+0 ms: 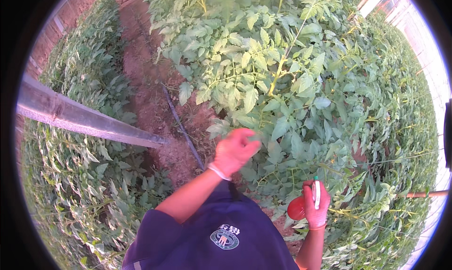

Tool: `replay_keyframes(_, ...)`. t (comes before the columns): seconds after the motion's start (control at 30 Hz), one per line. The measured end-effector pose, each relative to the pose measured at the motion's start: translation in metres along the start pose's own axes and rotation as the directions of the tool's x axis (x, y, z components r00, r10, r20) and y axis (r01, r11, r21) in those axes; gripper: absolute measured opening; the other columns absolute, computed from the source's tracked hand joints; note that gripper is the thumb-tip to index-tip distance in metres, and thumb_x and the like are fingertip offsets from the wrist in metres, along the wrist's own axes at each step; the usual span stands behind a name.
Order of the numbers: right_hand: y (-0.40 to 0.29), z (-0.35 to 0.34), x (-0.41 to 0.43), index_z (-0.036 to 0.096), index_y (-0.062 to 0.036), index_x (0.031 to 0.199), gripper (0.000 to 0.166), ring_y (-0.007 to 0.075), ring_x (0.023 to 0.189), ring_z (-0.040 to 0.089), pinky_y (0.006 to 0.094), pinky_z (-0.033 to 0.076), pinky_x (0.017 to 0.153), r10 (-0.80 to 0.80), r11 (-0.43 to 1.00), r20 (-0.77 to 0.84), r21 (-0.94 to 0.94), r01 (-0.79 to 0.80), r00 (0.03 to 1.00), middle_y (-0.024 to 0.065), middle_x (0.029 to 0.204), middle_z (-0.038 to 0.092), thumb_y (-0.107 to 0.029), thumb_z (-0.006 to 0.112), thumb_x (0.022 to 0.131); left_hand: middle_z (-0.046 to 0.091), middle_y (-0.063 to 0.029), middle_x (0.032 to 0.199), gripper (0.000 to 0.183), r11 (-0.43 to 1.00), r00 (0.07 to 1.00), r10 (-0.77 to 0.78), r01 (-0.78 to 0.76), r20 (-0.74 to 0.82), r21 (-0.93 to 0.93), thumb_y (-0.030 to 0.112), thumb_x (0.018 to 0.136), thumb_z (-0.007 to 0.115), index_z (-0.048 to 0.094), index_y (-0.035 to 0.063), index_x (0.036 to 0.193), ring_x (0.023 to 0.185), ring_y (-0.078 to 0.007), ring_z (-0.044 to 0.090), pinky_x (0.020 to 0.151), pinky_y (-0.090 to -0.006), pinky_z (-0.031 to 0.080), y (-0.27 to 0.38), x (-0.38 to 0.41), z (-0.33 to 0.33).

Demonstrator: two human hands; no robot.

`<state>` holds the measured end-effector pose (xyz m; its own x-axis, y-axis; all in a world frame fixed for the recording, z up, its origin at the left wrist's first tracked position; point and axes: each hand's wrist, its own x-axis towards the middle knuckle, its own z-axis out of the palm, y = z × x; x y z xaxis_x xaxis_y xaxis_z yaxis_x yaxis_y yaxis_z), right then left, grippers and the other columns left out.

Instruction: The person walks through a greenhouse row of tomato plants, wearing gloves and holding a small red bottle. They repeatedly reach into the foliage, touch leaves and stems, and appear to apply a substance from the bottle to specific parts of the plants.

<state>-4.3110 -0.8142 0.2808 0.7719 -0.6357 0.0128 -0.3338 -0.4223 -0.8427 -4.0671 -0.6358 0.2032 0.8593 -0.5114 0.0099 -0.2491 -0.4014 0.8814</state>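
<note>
Tomato plants [247, 75] with pale green tops and yellow flowers fill the middle in front of me. My left hand [235, 151], in a thin translucent glove, is over the lower leaves; it is blurred, its thumb and forefinger curve towards each other, and whether it holds anything cannot be told. My right hand [317, 204], also gloved, grips a trigger spray bottle [296, 208] with a red body and a white head with a green nozzle. Leaves surround that hand. A string [303, 24] runs up from one stem [277, 75].
A metal post [91, 121] slants in from the left. Along the soil path [141, 58] lies a dark irrigation hose [182, 127]. More plant rows [84, 58] stand at the left. A thin wooden stick [423, 194] and wires cross the right side.
</note>
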Motion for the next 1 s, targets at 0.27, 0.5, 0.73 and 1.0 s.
replay_keyframes(0.27, -0.039, 0.065, 0.021, 0.068, -0.0019, 0.100, 0.011, 0.0076, 0.068, 0.057, 0.0243, 0.047, 0.064, 0.007, 0.999, 0.060, 0.052, -0.010, 0.998, 0.0018, 0.078, 0.065, -0.001, 0.066, 0.090, 0.071, -0.0169, 0.098, 0.014, 0.702, 0.856, -0.456, 0.514, -0.243, 0.492, 0.016, 0.080, 0.065, 0.068, 0.0095, 0.091, 0.097, -0.0369, 0.069, 0.080, -0.0444, 0.054, -0.252, 0.006, -0.140)
replay_keyframes(0.5, -0.067, 0.118, 0.043, 0.067, -0.0030, 0.102, 0.015, 0.0157, 0.063, 0.059, 0.0297, 0.049, 0.062, 0.033, 0.995, -0.038, 0.092, -0.030, 0.999, 0.0073, 0.074, 0.063, -0.005, 0.070, 0.088, 0.061, -0.0149, 0.135, 0.048, 0.829, 0.936, -0.345, 0.268, 0.072, 0.491, 0.032, 0.084, 0.072, 0.063, 0.0110, 0.127, 0.126, -0.0337, 0.057, 0.106, -0.0397, 0.046, -0.211, 0.053, -0.176)
replay_keyframes(0.73, -0.083, 0.166, 0.051, 0.066, -0.0021, 0.103, 0.019, 0.0322, 0.071, 0.066, 0.0360, 0.053, 0.065, 0.002, 0.998, -0.135, 0.069, 0.007, 0.991, 0.0147, 0.085, 0.066, -0.006, 0.073, 0.086, 0.062, -0.0141, 0.133, 0.039, 0.649, 0.631, 0.718, -0.759, 0.295, 0.044, 0.011, 0.090, 0.064, 0.061, 0.0098, 0.129, 0.119, -0.0351, 0.061, 0.100, -0.0423, 0.050, 0.029, 0.176, -0.117)
replay_keyframes(1.0, -0.105, 0.193, 0.034, 0.066, -0.0023, 0.108, 0.023, 0.0354, 0.081, 0.068, 0.0389, 0.055, 0.069, -0.042, 0.999, -0.192, 0.010, 0.045, 0.981, 0.0168, 0.094, 0.066, -0.008, 0.072, 0.087, 0.058, -0.0255, 0.136, 0.071, 0.698, 0.739, 0.408, -0.631, 0.537, 0.339, 0.045, 0.092, 0.062, 0.044, 0.0022, 0.146, 0.116, -0.0391, 0.062, 0.098, -0.0458, 0.051, 0.072, 0.280, 0.012)
